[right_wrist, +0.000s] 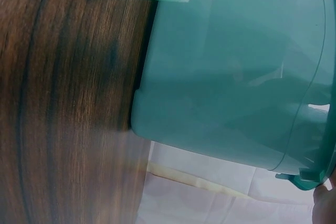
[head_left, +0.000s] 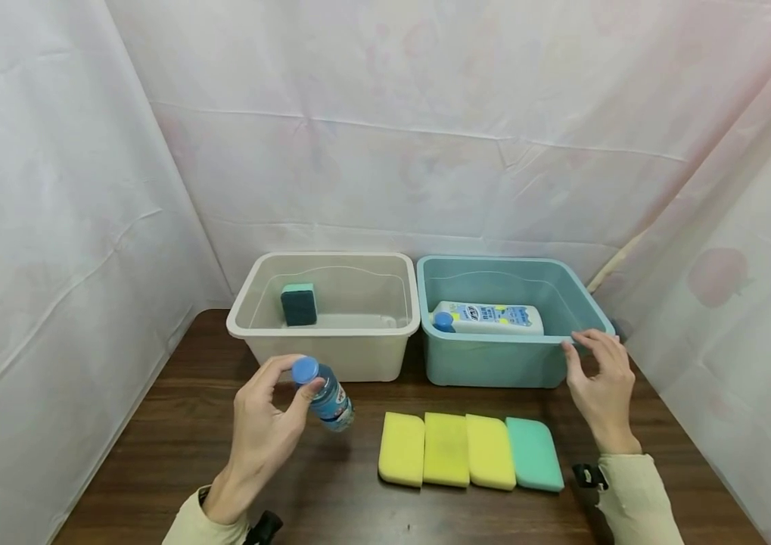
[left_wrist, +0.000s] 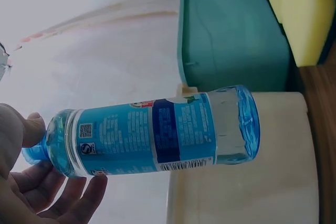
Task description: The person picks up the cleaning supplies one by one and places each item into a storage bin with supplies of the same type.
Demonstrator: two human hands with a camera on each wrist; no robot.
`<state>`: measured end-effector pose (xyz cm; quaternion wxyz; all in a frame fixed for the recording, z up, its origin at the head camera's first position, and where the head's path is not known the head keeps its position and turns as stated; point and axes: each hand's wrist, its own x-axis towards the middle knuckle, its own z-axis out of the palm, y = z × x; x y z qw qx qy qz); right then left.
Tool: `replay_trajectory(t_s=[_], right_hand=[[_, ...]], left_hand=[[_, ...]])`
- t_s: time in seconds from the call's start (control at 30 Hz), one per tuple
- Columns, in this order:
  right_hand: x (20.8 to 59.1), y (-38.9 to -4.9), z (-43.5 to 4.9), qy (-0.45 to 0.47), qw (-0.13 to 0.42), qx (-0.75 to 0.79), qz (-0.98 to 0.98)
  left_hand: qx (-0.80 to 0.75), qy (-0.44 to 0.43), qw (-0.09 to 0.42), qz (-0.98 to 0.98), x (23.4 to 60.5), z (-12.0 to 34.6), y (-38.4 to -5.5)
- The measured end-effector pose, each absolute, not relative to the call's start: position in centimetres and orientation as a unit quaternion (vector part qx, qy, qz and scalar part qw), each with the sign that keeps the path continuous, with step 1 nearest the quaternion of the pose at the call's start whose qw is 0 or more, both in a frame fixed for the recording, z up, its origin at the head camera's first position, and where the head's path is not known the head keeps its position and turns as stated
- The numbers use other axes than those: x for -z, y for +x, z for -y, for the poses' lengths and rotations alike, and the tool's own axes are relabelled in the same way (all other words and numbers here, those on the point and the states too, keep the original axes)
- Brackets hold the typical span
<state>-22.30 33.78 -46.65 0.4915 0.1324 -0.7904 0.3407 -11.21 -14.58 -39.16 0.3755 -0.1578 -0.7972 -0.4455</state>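
My left hand (head_left: 264,424) grips a small clear-blue plastic bottle (head_left: 331,401) near its blue cap, thumb on one side and fingers on the other. The bottle is tilted above the table in front of the beige bin (head_left: 331,356); its blue label with a barcode shows in the left wrist view (left_wrist: 142,135). At the front right corner of the teal bin (head_left: 494,363), my right hand (head_left: 601,382) holds the rim between thumb and fingers. The right wrist view shows mostly the bin's side (right_wrist: 236,77), with only a bit of the hand at the edge.
A green sponge with a dark scouring side (head_left: 300,306) stands inside the beige bin. In the teal bin lies a white bottle with a blue cap (head_left: 494,318). Yellow sponges (head_left: 445,450) and a green sponge (head_left: 535,454) form a row on the dark wooden table (head_left: 174,454). Pale curtains (head_left: 392,151) surround the table.
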Motion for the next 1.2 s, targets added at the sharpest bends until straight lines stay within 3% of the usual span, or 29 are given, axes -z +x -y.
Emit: replay_trajectory(t_s=[0.5, 0.87, 1.2], right_hand=[[46.6, -22.5, -33.7, 0.134, 0.498, -0.341, 0.786], [46.9, -22.3, -33.7, 0.132, 0.498, -0.34, 0.787], [46.9, -22.2, -33.7, 0.135, 0.498, -0.338, 0.787]], left_hand=[[0.462, -0.185, 0.359, 0.79, 37.8, 13.0, -12.1], [0.526, -0.174, 0.303, 0.776, 37.2, 12.6, -12.5], [0.528, -0.189, 0.297, 0.773, 36.4, 11.7, -13.4]])
